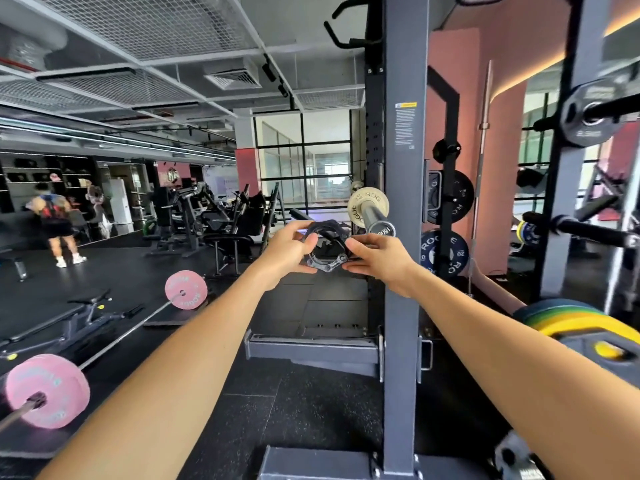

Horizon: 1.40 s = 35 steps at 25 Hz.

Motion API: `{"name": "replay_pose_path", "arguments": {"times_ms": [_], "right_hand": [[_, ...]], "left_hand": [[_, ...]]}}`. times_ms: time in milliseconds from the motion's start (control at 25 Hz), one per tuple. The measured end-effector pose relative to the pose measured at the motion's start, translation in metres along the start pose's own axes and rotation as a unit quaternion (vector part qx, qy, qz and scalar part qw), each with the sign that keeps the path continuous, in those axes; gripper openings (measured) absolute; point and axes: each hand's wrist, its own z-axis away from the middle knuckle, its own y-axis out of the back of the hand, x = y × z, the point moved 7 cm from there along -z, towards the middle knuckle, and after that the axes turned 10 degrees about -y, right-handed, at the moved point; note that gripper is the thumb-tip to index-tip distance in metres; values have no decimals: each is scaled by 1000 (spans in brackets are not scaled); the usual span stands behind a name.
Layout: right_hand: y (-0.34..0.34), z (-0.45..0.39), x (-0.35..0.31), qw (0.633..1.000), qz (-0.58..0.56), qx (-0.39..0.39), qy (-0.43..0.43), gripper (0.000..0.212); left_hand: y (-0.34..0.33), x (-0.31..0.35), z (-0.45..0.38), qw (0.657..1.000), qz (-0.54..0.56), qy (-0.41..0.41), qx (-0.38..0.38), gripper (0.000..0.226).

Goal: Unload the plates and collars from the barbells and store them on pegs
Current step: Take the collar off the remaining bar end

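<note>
A black barbell collar (327, 249) hangs in the air between my two hands, clear of the bar. My left hand (289, 252) grips its left side, fingers curled over the top. My right hand (381, 259) pinches its right side. Just behind and to the right, a barbell sleeve (379, 220) rests in the rack with a small cream plate (363, 206) on it. On the floor at the left lies a second barbell (117, 341) with a pink plate (46, 391) at the near end and another pink plate (186, 289) at the far end.
A grey rack upright (403, 237) stands right beside my hands. Black plates (446, 254) hang on pegs behind it, and a bare peg (585, 230) sticks out at right. Coloured plates (585, 327) are stacked low right. A bench (76, 317) and a person (57, 220) are at left.
</note>
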Motion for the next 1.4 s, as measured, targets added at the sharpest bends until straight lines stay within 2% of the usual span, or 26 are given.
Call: {"name": "replay_pose_path", "arguments": {"times_ms": [120,240,400,600,760,960,1120,1400], "right_hand": [[22,14,-9,1000,0,25,10,25],[47,23,-13,999,12,46,18,31],[77,29,-18,997,21,73,23,33],[83,18,-17,996,14,80,27,35],[89,6,-12,995,35,91,34,38],[99,-24,-2,994,62,84,25,43],[109,-60,5,995,76,70,12,44],[132,-134,14,982,174,71,-11,43]], "left_hand": [[-23,15,1,1000,11,-19,-17,33],[-51,24,-2,998,31,-27,-46,24],[-82,29,-11,997,23,-39,-69,37],[-86,31,-26,996,-28,-71,-48,37],[-88,27,-33,997,-42,-65,-31,39],[-92,17,-52,998,43,-18,-42,40],[-93,1,-84,999,24,-26,-17,37],[-98,-32,-144,1000,0,-19,3,34]]}}
